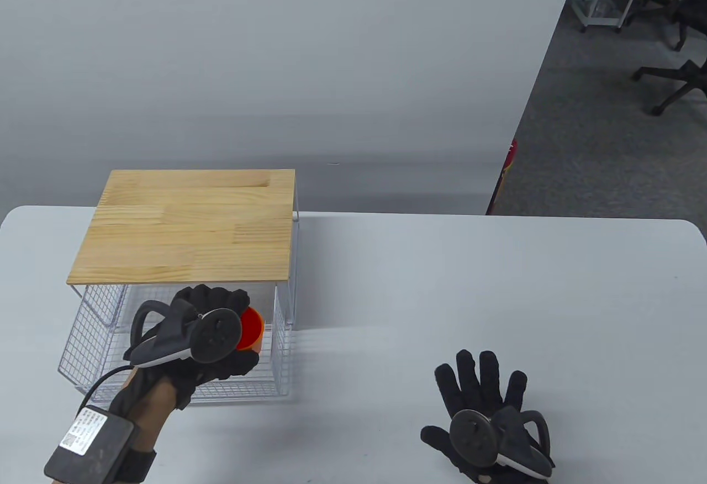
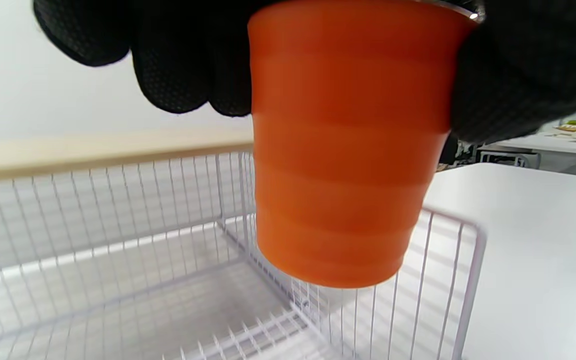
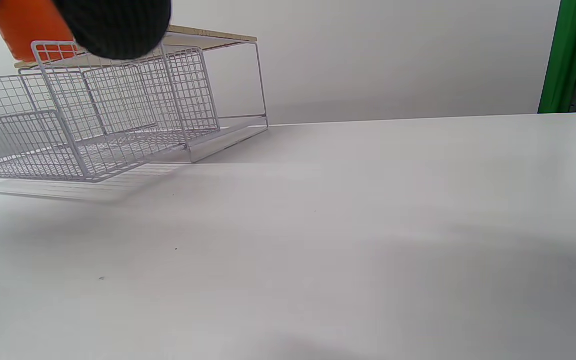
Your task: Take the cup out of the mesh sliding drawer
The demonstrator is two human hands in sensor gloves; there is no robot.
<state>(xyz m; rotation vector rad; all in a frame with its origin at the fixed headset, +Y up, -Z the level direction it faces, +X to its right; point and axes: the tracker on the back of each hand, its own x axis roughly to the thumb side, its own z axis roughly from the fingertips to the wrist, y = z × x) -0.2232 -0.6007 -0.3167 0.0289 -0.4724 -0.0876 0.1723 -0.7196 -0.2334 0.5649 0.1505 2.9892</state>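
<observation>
My left hand [image 1: 210,335] grips an orange cup [image 1: 251,329] near its rim and holds it upright above the pulled-out white mesh drawer [image 1: 94,335]. In the left wrist view the cup [image 2: 343,150] hangs clear of the drawer floor [image 2: 133,300], its base about level with the drawer's right rim, with gloved fingers [image 2: 183,60] around its top. The right wrist view shows the cup [image 3: 23,30] high at the top left, above the drawer [image 3: 93,125]. My right hand [image 1: 486,417] rests flat on the table, fingers spread, empty.
The drawer slides out of a wire frame with a wooden top [image 1: 188,224] at the table's left. The white table [image 1: 469,296] stretches to the right of the drawer. A grey wall stands behind it; office chairs [image 1: 674,75] stand on the floor beyond the table, at the far right.
</observation>
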